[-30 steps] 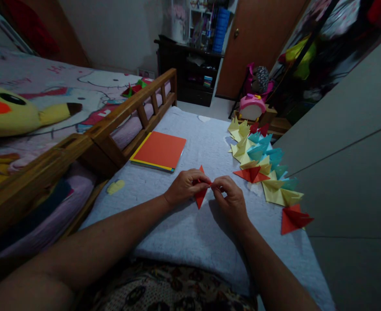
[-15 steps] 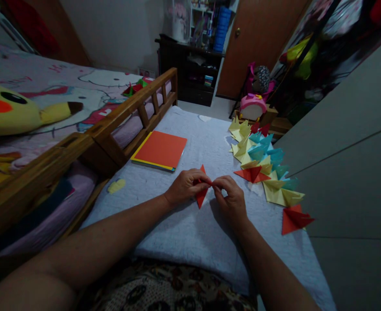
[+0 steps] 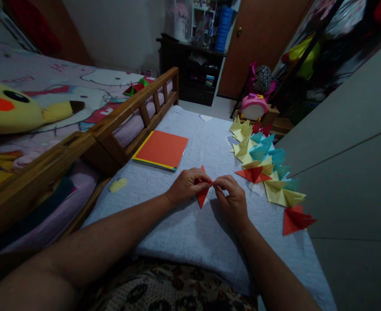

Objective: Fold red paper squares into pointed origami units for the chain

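A folded red origami paper (image 3: 203, 198) is held between both hands, just above the pale bedsheet (image 3: 177, 233). My left hand (image 3: 187, 186) pinches its body, with pointed red wings showing above and below the fingers. My right hand (image 3: 231, 196) grips a small tip at the paper's right end between thumb and forefinger. The fingertips of both hands nearly meet there and hide part of the folds. To the right, several finished-looking origami pieces in yellow, blue and red stand in rows; a red one (image 3: 296, 220) is the nearest.
A stack of square coloured paper (image 3: 162, 149), orange on top, lies beyond my left hand. A wooden bed rail (image 3: 112, 119) runs along the left, with a yellow plush toy (image 3: 9, 108) behind it. A pale cabinet (image 3: 355, 172) stands close on the right.
Both hands keep their pinch on the red paper with hardly any movement. The whole view has shifted very slightly.
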Action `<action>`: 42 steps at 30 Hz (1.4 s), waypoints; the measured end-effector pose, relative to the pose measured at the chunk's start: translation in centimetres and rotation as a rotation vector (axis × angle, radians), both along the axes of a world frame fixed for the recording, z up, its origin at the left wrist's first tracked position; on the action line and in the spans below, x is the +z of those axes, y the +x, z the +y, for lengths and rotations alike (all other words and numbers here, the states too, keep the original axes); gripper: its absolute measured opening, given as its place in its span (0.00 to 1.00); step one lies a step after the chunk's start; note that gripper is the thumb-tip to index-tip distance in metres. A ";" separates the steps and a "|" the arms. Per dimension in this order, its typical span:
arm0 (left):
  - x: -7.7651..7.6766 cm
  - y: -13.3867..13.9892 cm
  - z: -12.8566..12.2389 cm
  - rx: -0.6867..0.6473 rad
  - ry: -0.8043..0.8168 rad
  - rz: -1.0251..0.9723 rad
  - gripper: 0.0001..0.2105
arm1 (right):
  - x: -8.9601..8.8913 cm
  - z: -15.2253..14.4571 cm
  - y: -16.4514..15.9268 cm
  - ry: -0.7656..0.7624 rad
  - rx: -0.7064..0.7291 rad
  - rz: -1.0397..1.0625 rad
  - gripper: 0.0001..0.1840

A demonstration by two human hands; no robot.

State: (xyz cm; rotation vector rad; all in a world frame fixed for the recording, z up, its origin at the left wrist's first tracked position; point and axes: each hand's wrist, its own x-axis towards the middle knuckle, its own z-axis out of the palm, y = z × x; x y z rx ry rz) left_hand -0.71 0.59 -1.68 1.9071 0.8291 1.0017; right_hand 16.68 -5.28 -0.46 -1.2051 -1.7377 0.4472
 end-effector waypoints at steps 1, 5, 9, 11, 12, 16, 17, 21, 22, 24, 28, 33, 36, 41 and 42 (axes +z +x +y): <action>0.0 0.0 0.0 0.000 -0.006 -0.002 0.06 | 0.0 0.0 0.0 0.001 0.000 0.004 0.09; 0.0 0.0 0.0 -0.007 -0.014 -0.015 0.06 | 0.0 0.1 -0.1 -0.004 -0.003 0.015 0.09; -0.2 -0.1 0.1 -0.014 -0.013 -0.037 0.06 | 0.0 0.2 -0.2 -0.017 -0.009 0.031 0.08; -0.3 -0.1 0.1 -0.022 -0.017 -0.046 0.06 | 0.1 0.2 -0.2 -0.012 -0.009 0.044 0.07; -0.3 -0.1 0.1 -0.025 -0.022 -0.049 0.06 | 0.1 0.2 -0.3 -0.007 -0.006 0.049 0.07; -0.2 -0.1 0.0 -0.031 -0.056 -0.056 0.05 | 0.2 0.2 -0.3 -0.013 -0.009 0.050 0.07; -0.1 -0.1 0.0 -0.034 -0.063 -0.059 0.05 | 0.2 0.2 -0.3 -0.020 -0.009 0.049 0.07; -0.1 -0.2 0.0 -0.032 -0.077 -0.058 0.04 | 0.3 0.2 -0.2 -0.046 0.005 0.060 0.07; -0.2 -0.2 0.0 -0.029 -0.080 -0.054 0.04 | 0.3 0.2 -0.2 -0.053 0.006 0.065 0.07; -0.2 -0.2 0.1 -0.027 -0.083 -0.052 0.04 | 0.2 0.3 -0.2 -0.071 0.012 0.083 0.07; -0.2 -0.3 0.1 -0.023 -0.087 -0.059 0.05 | -0.4 0.3 -0.1 -0.166 0.023 0.200 0.03; -0.2 -0.3 0.1 -0.028 -0.092 -0.052 0.05 | -1.0 0.3 -0.3 -0.240 0.021 0.370 0.08; -0.2 -0.3 0.2 -0.030 -0.082 -0.057 0.05 | -1.0 0.3 -0.3 -0.241 0.025 0.390 0.08; -0.3 -0.2 0.1 -0.023 -0.069 -0.062 0.05 | -0.8 0.2 -0.1 -0.190 0.043 0.310 0.05; -0.2 -0.2 0.1 -0.018 -0.072 -0.058 0.05 | -0.7 0.2 -0.1 -0.161 0.042 0.267 0.04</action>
